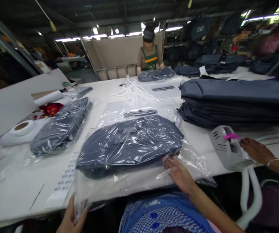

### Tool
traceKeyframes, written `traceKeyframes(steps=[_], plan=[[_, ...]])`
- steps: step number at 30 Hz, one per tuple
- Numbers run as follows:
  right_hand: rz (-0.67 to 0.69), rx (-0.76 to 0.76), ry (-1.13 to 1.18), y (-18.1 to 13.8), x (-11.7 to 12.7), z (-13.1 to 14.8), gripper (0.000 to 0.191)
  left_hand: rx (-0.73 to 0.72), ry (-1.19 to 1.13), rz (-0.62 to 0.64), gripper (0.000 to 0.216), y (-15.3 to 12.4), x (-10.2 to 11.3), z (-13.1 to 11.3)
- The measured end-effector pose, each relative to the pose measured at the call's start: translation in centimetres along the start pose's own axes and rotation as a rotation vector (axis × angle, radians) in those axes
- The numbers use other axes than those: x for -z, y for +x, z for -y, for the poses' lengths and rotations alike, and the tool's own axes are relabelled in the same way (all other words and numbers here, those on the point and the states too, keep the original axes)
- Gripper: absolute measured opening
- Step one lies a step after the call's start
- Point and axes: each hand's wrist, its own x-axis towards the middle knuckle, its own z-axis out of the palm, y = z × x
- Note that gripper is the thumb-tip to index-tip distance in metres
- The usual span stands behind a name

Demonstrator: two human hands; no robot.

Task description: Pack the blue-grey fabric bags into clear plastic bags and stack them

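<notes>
A dark blue folded garment (129, 142) lies inside a clear plastic bag (120, 184) on the white table (23, 191) in front of me. My left hand (70, 218) is at the table's near edge, with thumb and fingers closed on the bag's near left corner. My right hand (179, 174) rests on the bag's right side beside the garment. Its fingers reach toward the garment and its thumb pinches a fold of plastic.
A second bagged garment (61, 126) and a white tape roll (20, 131) lie to the left, and a sticker strip (65, 179) is near me. Stacked dark garments (236, 103) fill the right. A co-worker's hand (255, 150) touches a grey device (224, 145). A person (150, 51) works at the far end.
</notes>
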Motion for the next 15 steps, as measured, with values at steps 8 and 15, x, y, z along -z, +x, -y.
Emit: traceKeyframes(steps=[8, 15], plan=[[0.238, 0.451, -0.36, -2.2, -0.1, 10.5, 0.062, 0.018, -0.513, -0.247, 0.047, -0.9, 0.0, -3.4], [0.51, 0.607, -1.517, -1.4, 3.3, 2.3, 0.06, 0.185, -0.744, -0.275, 0.041, -2.9, -0.6, -1.0]])
